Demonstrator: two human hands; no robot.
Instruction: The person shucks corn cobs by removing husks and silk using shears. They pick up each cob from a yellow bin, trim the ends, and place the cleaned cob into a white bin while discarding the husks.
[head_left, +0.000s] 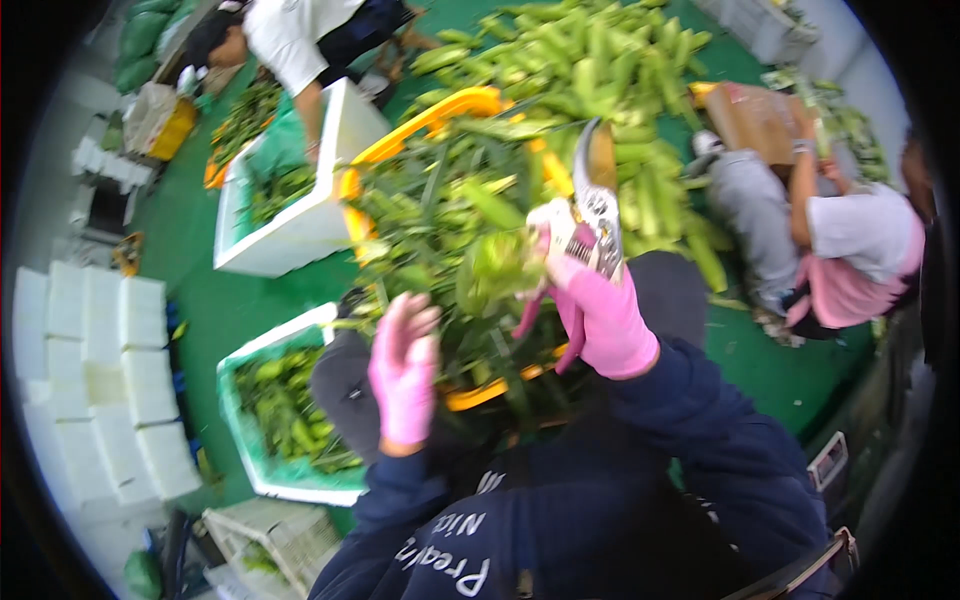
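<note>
My right hand (596, 315), in a pink glove, is closed around pruning shears (596, 214), whose curved blade points away from me. By its fingers is a green leafy piece (491, 266), blurred; whether the fingers grip it I cannot tell. My left hand (405, 364), also pink-gloved, is raised left of it with fingers apart and holds nothing. Beneath both hands, between my knees, stands an orange-rimmed basket (472, 397) heaped with green husks and leaves (420, 217).
Unhusked corn ears (600, 67) lie piled on the green floor ahead. Foam boxes with green liners stand at left, one near (281, 487), one farther (300, 232). A person (300, 45) bends over the farther box. Another person (847, 225) sits at right by a cardboard box (750, 124).
</note>
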